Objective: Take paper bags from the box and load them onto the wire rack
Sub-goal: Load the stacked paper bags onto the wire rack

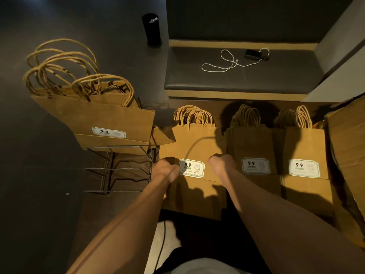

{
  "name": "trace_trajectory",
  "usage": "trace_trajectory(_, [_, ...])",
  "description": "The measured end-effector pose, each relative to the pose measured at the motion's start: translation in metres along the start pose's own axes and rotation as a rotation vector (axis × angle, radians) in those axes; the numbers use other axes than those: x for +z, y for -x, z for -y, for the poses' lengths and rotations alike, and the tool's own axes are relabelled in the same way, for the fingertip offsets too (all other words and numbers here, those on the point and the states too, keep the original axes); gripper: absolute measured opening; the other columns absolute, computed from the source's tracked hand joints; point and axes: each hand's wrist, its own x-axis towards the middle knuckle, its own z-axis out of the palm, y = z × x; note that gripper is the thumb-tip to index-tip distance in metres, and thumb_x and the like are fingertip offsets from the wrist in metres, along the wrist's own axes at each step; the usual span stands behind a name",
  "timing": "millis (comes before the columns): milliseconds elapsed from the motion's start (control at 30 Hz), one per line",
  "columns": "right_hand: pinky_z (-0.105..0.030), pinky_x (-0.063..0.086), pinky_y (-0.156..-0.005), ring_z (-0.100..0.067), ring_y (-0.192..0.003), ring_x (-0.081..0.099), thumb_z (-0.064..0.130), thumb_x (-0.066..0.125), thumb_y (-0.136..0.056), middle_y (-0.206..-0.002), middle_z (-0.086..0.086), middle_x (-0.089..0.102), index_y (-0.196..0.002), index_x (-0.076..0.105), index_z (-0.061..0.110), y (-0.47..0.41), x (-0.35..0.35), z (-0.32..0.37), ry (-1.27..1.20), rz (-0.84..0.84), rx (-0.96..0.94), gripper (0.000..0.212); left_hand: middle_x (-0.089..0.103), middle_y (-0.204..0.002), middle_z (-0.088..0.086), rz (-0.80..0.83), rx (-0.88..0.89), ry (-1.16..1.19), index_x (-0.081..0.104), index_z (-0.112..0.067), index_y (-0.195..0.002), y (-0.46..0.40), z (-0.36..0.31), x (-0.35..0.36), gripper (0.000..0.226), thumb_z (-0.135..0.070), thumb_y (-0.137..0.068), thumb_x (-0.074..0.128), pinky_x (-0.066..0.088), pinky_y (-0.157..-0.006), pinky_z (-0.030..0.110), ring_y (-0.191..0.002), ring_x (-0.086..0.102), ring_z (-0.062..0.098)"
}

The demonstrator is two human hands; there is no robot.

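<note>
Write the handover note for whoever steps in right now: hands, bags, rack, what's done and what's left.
Left hand and right hand: both on the nearest stack of bags on the floor, one at each side of its label; the fingers look curled at its edges, though the grip is partly hidden.
Wire rack: to the left, one batch of bags already on its top tier, lower tiers bare.
Two more stacks lie to the right, beside the cardboard box.
Done: first batch loaded.
Left: lift the held stack onto the rack, then the other two stacks.
</note>
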Motion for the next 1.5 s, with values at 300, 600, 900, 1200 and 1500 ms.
trace_trajectory(300, [-0.036, 0.044, -0.09, -0.03, -0.114, 0.053, 0.022, 0.06, -0.082, -0.129, -0.015, 0.053, -0.129, 0.045, 0.001, -0.003, -0.008, 0.001, -0.011, -0.053, -0.068, 0.054, 0.064, -0.102, 0.012, -0.034, -0.022, 0.031, 0.057, -0.009, -0.085, -0.002, 0.002, -0.005, 0.018, -0.026, -0.09, 0.057, 0.048, -0.074, 0.03, -0.094, 0.061, 0.027])
trace_trajectory(600, [-0.035, 0.044, -0.086, -0.031, -0.115, 0.052, 0.019, 0.059, -0.083, -0.13, -0.016, 0.051, -0.134, 0.04, 0.001, -0.005, -0.009, 0.003, -0.01, 0.002, -0.079, 0.058, 0.066, -0.107, 0.013, -0.027, -0.07, 0.129, 0.063, -0.004, -0.107, -0.004, 0.002, -0.001, 0.027, -0.025, -0.089, 0.059, 0.05, -0.078, 0.031, -0.098, 0.062, 0.028])
trace_trajectory(900, [-0.034, 0.044, -0.083, -0.031, -0.113, 0.053, 0.025, 0.058, -0.087, -0.13, -0.016, 0.05, -0.134, 0.042, 0.002, -0.013, -0.013, -0.002, 0.022, 0.037, -0.096, 0.055, 0.068, -0.1, 0.008, -0.089, -0.025, 0.256, 0.064, -0.012, -0.103, -0.009, -0.002, -0.003, 0.022, -0.025, -0.084, 0.065, 0.054, -0.09, 0.038, -0.096, 0.064, 0.028])
trace_trajectory(1200, [-0.038, 0.041, -0.083, -0.03, -0.098, 0.053, 0.049, 0.057, -0.077, -0.103, -0.012, 0.055, -0.111, 0.05, 0.004, -0.007, -0.021, -0.002, -0.038, -0.094, -0.112, 0.057, 0.056, -0.139, 0.007, 0.342, 0.078, 0.609, 0.033, -0.018, -0.152, -0.006, 0.003, -0.021, 0.07, -0.016, -0.09, 0.067, 0.045, -0.084, 0.03, -0.118, 0.057, 0.025])
trace_trajectory(1500, [-0.042, 0.053, -0.083, -0.032, -0.094, 0.066, 0.021, 0.075, -0.081, -0.102, -0.011, 0.071, -0.114, 0.062, 0.013, 0.009, -0.068, -0.003, -0.373, 0.285, -0.142, 0.036, 0.068, -0.112, 0.006, 0.375, 0.229, 0.674, 0.052, -0.022, -0.127, -0.001, -0.005, -0.029, 0.037, -0.007, -0.093, 0.06, 0.05, -0.077, 0.032, -0.099, 0.064, 0.023])
